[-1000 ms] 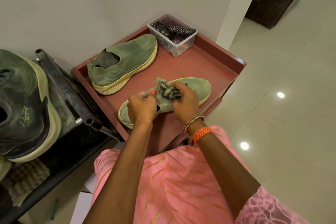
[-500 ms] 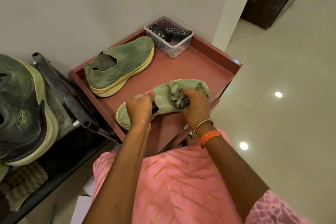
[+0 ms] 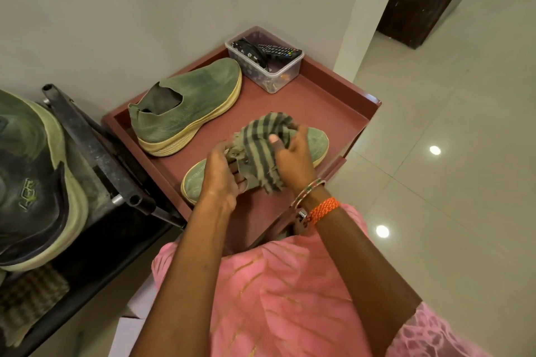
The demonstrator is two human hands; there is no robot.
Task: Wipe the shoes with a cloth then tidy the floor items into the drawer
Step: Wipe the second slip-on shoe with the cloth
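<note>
Since before, our cloth (image 3: 262, 148) has opened out; left hand (image 3: 220, 174) and right hand (image 3: 293, 153) both grip it over the near shoe (image 3: 317, 139). Wiping continues; tidying remains.

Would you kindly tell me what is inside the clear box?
The clear box holds a black remote and a dark patterned strap; small bits lie at the bottom, too covered to identify.

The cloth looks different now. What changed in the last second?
The striped cloth, a small wad pressed on the near shoe a second ago, has been lifted and spread out. The left hand, which steadied the shoe, now grips one end of the cloth; the right hand keeps hold of the other. Both shoes, the far shoe included, and the plastic box stayed put on the red tray.
</note>
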